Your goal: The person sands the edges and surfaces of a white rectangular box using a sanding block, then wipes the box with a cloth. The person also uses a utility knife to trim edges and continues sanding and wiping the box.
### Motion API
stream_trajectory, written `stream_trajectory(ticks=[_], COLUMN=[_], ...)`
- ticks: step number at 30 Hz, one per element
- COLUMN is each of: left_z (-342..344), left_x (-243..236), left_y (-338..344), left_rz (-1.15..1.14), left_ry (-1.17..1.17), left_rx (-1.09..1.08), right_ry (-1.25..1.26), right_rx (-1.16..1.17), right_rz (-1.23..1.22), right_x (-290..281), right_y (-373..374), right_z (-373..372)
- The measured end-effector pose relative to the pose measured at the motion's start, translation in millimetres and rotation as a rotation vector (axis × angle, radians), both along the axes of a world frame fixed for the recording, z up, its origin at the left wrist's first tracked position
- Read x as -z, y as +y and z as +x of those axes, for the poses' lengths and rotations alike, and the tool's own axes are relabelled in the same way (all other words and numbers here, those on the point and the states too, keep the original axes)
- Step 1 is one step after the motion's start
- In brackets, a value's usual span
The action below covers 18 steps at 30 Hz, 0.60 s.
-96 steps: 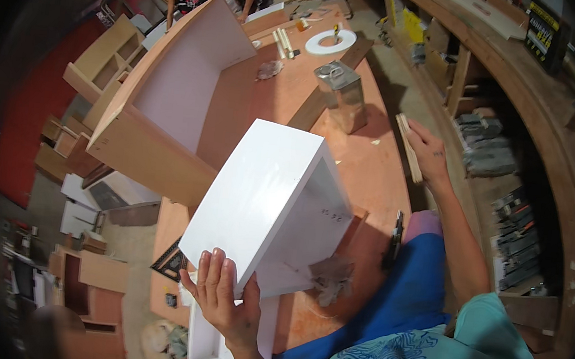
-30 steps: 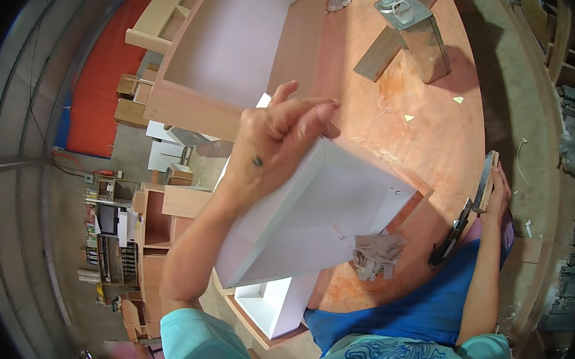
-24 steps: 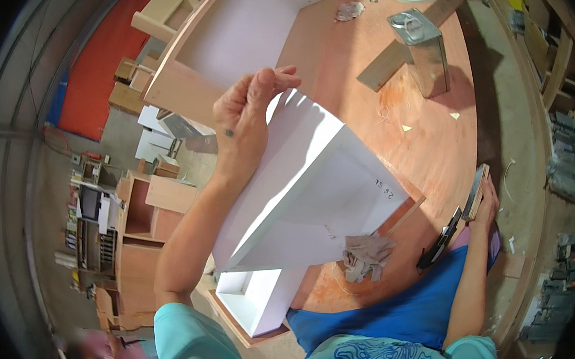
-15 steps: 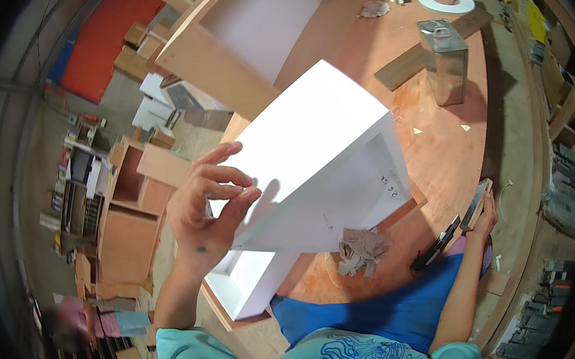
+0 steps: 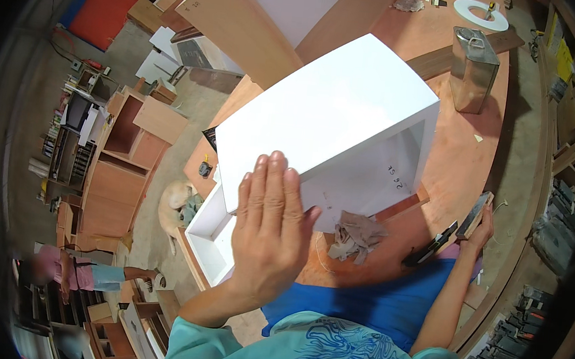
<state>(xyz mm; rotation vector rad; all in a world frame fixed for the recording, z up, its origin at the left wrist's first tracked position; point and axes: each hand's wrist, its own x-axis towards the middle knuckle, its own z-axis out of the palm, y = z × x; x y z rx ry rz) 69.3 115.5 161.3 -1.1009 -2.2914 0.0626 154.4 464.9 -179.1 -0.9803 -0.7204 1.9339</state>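
Note:
A white open-fronted box (image 5: 332, 114), like a drawer or small cabinet, lies at an angle on the reddish wooden table. My left hand (image 5: 267, 229) is spread flat, its fingertips against the box's white top panel near the closest edge. My right hand (image 5: 480, 234), low at the right, grips a narrow rectangular block (image 5: 472, 217) with a dark grey face. Beside that block is a black utility knife (image 5: 429, 248). A crumpled greyish rag (image 5: 358, 236) rests in front of the box's opening. Partly under the box sits another white drawer (image 5: 203, 246).
A metal can (image 5: 474, 76) and a wooden board (image 5: 429, 60) stand at the far right. Behind them lies a white tape roll (image 5: 481, 15). A large wooden cabinet (image 5: 246, 30) blocks the far left. A dog (image 5: 173, 203) and another person (image 5: 78, 269) are on the floor at left.
My left hand has gone from raised with curled fingers to flat on the white panel, farther right. The whole view has shifted. My right hand keeps hold of the block.

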Motion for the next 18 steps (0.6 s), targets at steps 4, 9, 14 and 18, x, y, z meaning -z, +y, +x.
stream_trajectory(ticks=[4, 9, 14, 18], left_z=[-9, -23, -24, -9], left_x=[1, 5, -8, -22], left_y=[39, 82, 78, 25], left_rz=[0.037, 0.002, 0.028, 0.137], left_ry=[0.06, 0.075, 0.003, -0.177], left_rx=[0.064, 0.235, 0.291, 0.182], right_ry=[0.033, -0.025, -0.166, -0.109], right_rx=[0.006, -0.079, -0.109, -0.18], right_rz=[-0.012, 0.114, 0.419, 0.67], right_x=[1, -9, -2, -60], right_y=[2, -3, -19, -56], right_z=[0, -3, -3, -11])
